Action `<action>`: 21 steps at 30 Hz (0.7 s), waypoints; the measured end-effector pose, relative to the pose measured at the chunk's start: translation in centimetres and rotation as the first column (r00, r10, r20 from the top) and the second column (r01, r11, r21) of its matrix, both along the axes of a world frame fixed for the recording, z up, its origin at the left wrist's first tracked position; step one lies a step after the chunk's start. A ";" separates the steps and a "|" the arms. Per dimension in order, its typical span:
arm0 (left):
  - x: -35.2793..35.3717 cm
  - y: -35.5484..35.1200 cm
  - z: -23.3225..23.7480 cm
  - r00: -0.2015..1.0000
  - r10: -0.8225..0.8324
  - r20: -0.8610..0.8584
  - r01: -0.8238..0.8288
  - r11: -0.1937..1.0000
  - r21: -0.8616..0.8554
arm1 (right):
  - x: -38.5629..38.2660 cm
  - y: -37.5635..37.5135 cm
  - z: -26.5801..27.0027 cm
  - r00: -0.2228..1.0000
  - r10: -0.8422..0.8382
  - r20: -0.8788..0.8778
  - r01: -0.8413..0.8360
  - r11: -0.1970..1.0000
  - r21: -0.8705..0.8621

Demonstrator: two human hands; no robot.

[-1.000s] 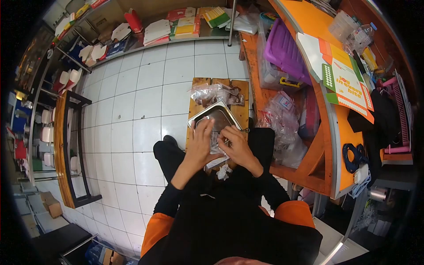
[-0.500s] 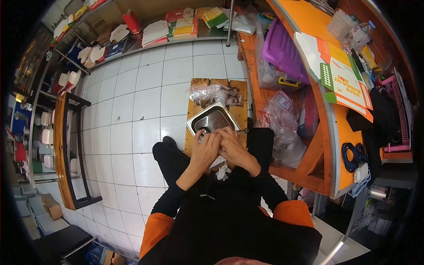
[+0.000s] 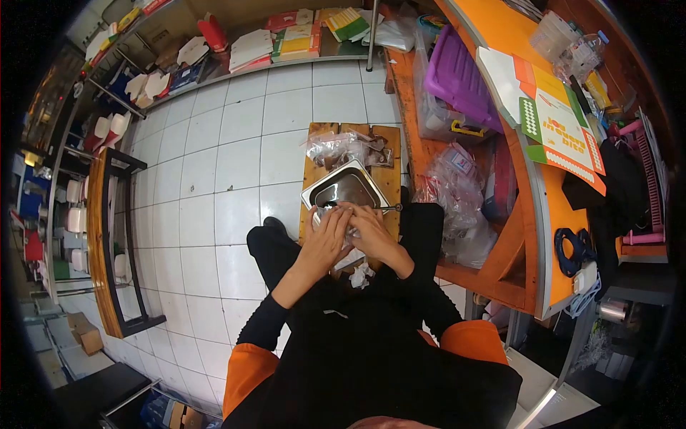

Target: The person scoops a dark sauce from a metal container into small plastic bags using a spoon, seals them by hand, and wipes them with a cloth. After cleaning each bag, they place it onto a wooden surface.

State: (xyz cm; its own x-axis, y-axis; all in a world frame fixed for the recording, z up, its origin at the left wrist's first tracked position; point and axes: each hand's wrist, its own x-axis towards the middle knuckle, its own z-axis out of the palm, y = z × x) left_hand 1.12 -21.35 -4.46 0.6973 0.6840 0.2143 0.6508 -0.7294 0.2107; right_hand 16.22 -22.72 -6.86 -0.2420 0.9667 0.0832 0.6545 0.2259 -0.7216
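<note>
A small clear bag (image 3: 349, 230) is pinched by the closed fingers of the left hand (image 3: 323, 242) and the right hand (image 3: 376, 232). It is held just over the near edge of a shiny metal tray (image 3: 343, 189), which is set on a wooden stool (image 3: 389, 161).

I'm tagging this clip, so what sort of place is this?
Probably a small takeaway food shop's work area. Flat printed cartons lie on the orange counter, stacked boxes fill the wall shelf, and the left hand and right hand pinch a clear plastic bag over a metal tray.
</note>
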 end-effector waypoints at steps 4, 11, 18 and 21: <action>-1.7 0.7 -0.7 0.996 0.047 0.075 -0.027 0.967 -0.253 | 2.2 1.3 -1.9 0.903 0.199 -0.382 -0.241 0.968 -0.065; -7.2 6.0 -9.0 0.598 0.735 0.321 -0.036 0.424 -0.905 | 5.8 2.1 -6.5 0.871 -0.355 0.339 0.308 0.933 0.186; -6.3 8.2 -13.4 0.271 0.920 0.283 0.438 0.144 -0.888 | 6.6 1.9 -7.2 0.885 -0.097 0.455 0.002 0.979 0.204; -5.7 8.9 -14.8 0.255 0.920 0.298 0.522 0.129 -0.843 | 6.9 2.0 -5.1 0.839 -0.202 0.505 0.020 0.939 0.344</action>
State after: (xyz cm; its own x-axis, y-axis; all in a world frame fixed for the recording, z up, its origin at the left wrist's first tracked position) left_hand -4.55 -12.41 -19.27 0.3604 0.8089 -0.4646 -0.3861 0.5828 0.7150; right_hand 23.14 -20.72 -11.92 -0.2294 0.9334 0.2759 0.9457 0.2808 -0.1635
